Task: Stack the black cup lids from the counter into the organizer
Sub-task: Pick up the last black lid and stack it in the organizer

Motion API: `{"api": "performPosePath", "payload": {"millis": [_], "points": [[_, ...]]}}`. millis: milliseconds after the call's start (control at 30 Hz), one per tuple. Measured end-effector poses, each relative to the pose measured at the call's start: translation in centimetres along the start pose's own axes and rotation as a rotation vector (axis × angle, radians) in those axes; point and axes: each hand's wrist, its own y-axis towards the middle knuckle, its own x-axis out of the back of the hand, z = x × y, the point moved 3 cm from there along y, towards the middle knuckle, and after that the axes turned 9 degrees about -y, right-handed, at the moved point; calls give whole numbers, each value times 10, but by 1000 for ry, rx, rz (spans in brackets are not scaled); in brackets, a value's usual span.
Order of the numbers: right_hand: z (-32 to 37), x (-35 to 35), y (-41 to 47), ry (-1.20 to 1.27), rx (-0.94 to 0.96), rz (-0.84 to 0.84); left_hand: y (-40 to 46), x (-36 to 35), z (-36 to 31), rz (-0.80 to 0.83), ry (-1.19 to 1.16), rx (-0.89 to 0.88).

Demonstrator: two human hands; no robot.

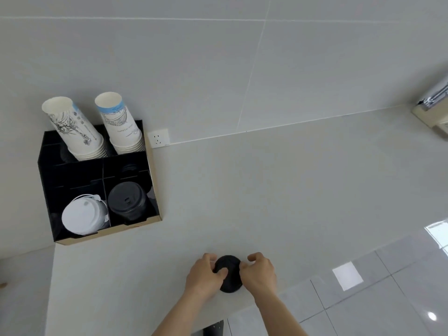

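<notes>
A small stack of black cup lids point(229, 275) rests on the pale counter point(266, 190) near its front edge. My left hand point(206, 275) grips the stack from the left and my right hand point(258, 272) grips it from the right, fingers curled around the rim. The black organizer point(48, 180) stands at the back left of the counter. Its front right compartment holds a stack of black lids point(127, 201).
White lids point(83, 217) fill the organizer's front left compartment. Two stacks of paper cups point(97, 127) lean in its rear compartments. A wall socket point(158, 138) sits just right of the organizer. The counter's front edge drops to a tiled floor point(388, 287) at lower right.
</notes>
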Motion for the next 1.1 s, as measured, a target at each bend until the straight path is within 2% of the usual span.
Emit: {"api": "performPosePath", "payload": {"millis": [200, 333, 567, 800, 967, 1100], "points": [[12, -4, -4, 106, 35, 46, -2, 2, 1, -54, -71, 1], [38, 5, -8, 150, 92, 30, -5, 24, -6, -162, -187, -50], [131, 21, -22, 273, 300, 18, -13, 106, -37, -432, -351, -232], [242, 18, -40, 241, 566, -44, -17, 202, -51, -639, -454, -366], [292, -6, -48, 220, 675, -17, -9, 253, -40, -730, -439, -365], [307, -32, -47, 181, 711, 10, -1, 273, -26, -734, -414, -335]]}}
